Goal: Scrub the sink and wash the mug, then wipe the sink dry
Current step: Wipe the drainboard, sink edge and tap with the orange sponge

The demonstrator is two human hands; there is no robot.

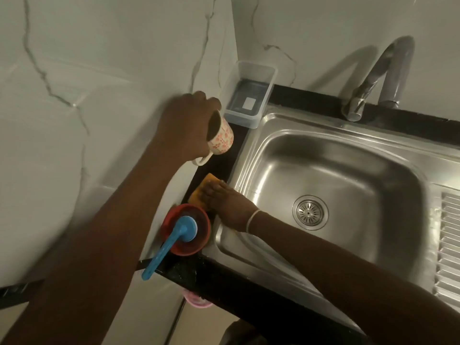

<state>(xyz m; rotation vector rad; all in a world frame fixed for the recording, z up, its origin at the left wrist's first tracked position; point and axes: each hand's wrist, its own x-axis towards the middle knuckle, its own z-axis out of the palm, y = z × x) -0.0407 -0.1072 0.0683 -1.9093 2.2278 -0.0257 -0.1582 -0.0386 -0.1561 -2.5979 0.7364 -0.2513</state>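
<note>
- The left hand (184, 120) curls its fingers around a white floral-patterned ceramic mug (220, 136), held tilted just left of the stainless steel sink (333, 175).
- The right hand (224, 202) presses an orange sponge (202, 189) at the sink's left rim, fingers laid over it.
- A blue-handled brush (171, 241) stands in a red plastic cup (199, 215) by the sink's near-left corner.

I see the sink (333, 185) as brushed stainless steel, smooth with a soft sheen; its drain strainer (310, 212) is brighter polished metal. The faucet (373, 78) is glossy chrome, blurred here. The wall (99, 70) is glossy, marble-veined tile. The countertop (224, 275) is black, polished, speckled stone. The mug (221, 136) looks like glazed ceramic. The container (249, 98) is translucent plastic. The brush (171, 247) and red holder (186, 230) are smooth plastic. The sponge (201, 192) appears matt and porous.
</note>
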